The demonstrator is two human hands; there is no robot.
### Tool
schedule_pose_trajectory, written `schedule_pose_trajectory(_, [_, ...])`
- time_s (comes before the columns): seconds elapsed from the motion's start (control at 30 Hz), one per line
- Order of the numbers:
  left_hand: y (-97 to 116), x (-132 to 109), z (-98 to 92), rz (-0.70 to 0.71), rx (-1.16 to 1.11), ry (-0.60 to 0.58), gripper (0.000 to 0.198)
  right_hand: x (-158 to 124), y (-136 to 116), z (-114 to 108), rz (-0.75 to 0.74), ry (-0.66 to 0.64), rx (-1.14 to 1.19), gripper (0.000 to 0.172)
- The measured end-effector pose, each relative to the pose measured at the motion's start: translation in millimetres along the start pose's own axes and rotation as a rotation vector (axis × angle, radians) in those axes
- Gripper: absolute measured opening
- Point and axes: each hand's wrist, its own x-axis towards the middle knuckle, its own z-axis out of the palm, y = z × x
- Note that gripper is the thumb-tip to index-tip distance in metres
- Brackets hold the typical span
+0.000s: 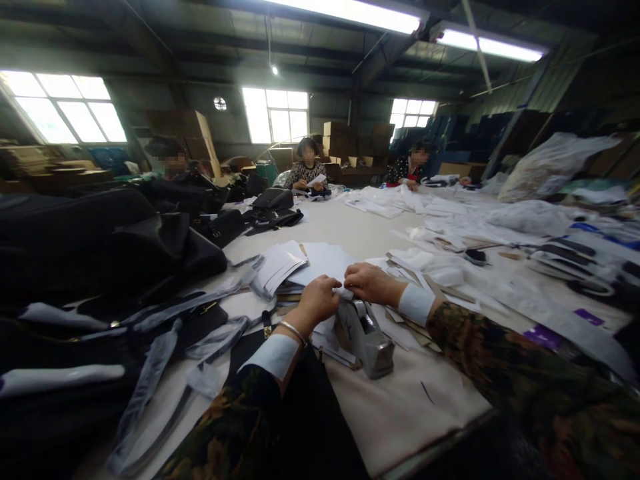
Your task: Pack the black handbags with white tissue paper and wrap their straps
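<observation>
My left hand [316,302] and my right hand [369,282] meet above a grey tape dispenser [364,335] near the table's front. Both are closed in a pinch on a small white piece [343,292] between them, just over the dispenser's top; I cannot tell whether it is tape or paper. A metal bangle sits on my left wrist. Stacks of white paper sheets [300,262] lie just beyond my hands. A black bag [300,407] lies under my left forearm.
Black bags [100,260] with plastic-wrapped straps [150,373] pile up on the left. White papers and plastic bags [450,213] cover the right and far side of the long table [400,413]. Three people sit at the far end. Cardboard boxes stand behind them.
</observation>
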Motion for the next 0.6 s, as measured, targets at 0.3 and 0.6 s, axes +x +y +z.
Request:
schedule_pose_trajectory(0.3, [2, 8, 1.4, -0.102, -0.141, 0.114, 0.02, 12, -1, 8, 0.309, 0.199, 0.216, 0.018])
schedule_pose_trajectory(0.6, [-27, 18, 4.0, -0.356, -0.641, 0.351, 0.029, 5, 23, 33, 1.183, 0.33, 0.512, 0.059])
